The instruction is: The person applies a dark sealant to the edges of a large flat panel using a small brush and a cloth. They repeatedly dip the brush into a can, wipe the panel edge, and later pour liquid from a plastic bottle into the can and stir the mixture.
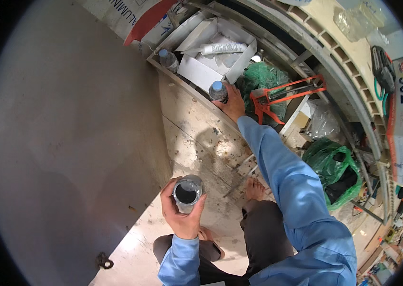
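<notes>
My left hand (182, 214) is wrapped round a clear plastic cup (195, 181), held upright with its round mouth facing up. Dark stuff shows inside it; I cannot make out what. Farther off, my right hand (233, 103) closes on a clear plastic bottle (217, 90) with a blue cap, standing at the near edge of a long shelf box. A white open carton (199, 70) lies just behind that bottle, with a white sealant tube (224, 48) in it. To the right of my right hand are an orange caulking gun (261, 102) and a green plastic bag (261, 76).
A second blue-capped bottle (168, 60) stands at the box's left end. A large grey panel (77, 133) fills the left side. Another green bag (337, 167) with dark contents sits right of my arm. A metal frame (342, 59) curves along the right, above scattered tools.
</notes>
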A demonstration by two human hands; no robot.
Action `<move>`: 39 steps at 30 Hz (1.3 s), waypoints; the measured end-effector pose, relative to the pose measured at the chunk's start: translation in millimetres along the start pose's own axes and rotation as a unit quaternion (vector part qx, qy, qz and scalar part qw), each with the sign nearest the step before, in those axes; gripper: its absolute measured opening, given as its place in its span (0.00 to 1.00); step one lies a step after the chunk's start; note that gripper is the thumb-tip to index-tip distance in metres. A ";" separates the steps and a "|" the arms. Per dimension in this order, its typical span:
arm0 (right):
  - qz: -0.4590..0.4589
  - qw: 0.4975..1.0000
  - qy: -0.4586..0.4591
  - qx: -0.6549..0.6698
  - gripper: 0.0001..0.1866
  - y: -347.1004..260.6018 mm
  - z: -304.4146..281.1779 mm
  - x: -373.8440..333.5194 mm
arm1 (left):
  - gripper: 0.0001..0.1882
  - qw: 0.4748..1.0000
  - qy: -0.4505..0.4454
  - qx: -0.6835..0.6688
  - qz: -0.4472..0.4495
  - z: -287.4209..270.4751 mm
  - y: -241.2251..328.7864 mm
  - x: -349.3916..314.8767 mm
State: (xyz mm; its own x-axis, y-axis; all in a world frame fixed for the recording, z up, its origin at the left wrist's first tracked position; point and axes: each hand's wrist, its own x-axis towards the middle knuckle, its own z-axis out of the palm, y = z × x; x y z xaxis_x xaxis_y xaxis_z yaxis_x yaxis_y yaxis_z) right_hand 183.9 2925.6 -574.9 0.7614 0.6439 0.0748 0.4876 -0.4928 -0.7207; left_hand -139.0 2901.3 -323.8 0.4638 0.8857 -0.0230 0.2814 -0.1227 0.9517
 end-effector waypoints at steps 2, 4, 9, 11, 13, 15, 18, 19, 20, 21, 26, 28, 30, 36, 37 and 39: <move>-0.071 0.996 0.048 0.001 0.42 2.1 4.7 3.4 | 0.35 1.000 -0.011 0.004 -0.009 9.0 -16.1 7.9; -0.072 0.994 0.063 0.054 0.41 2.7 1.5 4.2 | 0.35 0.999 -0.025 -0.014 -0.022 18.2 -28.3 16.1; -0.073 0.969 0.073 0.224 0.40 -20.9 -67.2 -16.8 | 0.34 0.999 -0.036 -0.014 0.020 44.7 -43.0 33.6; -0.062 0.981 0.034 0.182 0.41 -36.9 -124.6 -42.8 | 0.34 0.997 -0.060 -0.017 0.040 55.3 -45.6 39.6; -0.126 0.984 0.020 0.126 0.38 -58.2 -181.8 -71.7 | 0.34 0.996 -0.064 -0.012 0.058 70.9 -48.5 42.9; -0.159 0.984 -0.017 0.074 0.39 -83.1 -230.0 -100.3 | 0.31 0.992 -0.086 0.005 0.095 81.4 -50.5 42.9; -0.219 0.975 -0.034 -0.017 0.42 -118.6 -272.2 -131.4 | 0.31 0.984 -0.101 0.021 0.148 91.2 -54.2 39.7; -0.214 0.974 -0.048 -0.056 0.44 -127.1 -283.4 -144.6 | 0.32 0.982 -0.109 0.020 0.153 94.0 -55.7 39.6; -0.201 0.971 -0.064 -0.116 0.44 -134.7 -291.5 -156.5 | 0.33 0.980 -0.116 0.021 0.159 95.4 -57.1 39.3; -0.189 0.963 -0.080 -0.175 0.45 -141.3 -298.1 -167.1 | 0.33 0.977 -0.122 0.030 0.172 95.6 -58.9 39.5; -0.121 0.933 -0.117 -0.317 0.48 -164.6 -302.0 -196.7 | 0.33 0.958 -0.079 0.052 0.271 92.9 -64.8 38.7; -0.160 0.910 -0.104 -0.367 0.47 -172.6 -301.4 -204.1 | 0.33 0.950 -0.075 0.044 0.298 91.1 -65.0 38.1; -0.159 0.884 -0.104 -0.426 0.47 -180.1 -299.7 -210.3 | 0.34 0.958 -0.107 0.049 0.263 88.2 -66.1 32.8; -0.169 0.848 -0.098 -0.493 0.35 -194.7 -299.0 -216.6 | 0.35 0.953 -0.151 0.056 0.256 86.9 -66.4 24.1; -0.180 0.844 -0.094 -0.497 0.33 -196.5 -298.6 -217.0 | 0.35 0.951 -0.153 0.052 0.264 86.4 -66.7 23.1; -0.187 0.831 -0.094 -0.516 0.31 -200.7 -298.3 -216.7 | 0.35 0.949 -0.160 0.052 0.267 85.4 -66.4 20.7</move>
State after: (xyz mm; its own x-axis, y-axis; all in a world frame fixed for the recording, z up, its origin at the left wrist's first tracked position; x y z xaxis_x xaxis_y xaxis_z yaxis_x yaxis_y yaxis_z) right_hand 48.6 2710.4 -241.0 0.4410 0.8973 -0.0187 0.8556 -0.4140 0.3106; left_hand -76.3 2889.6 -413.7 0.7898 0.5060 0.3468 0.0084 -0.5741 0.8187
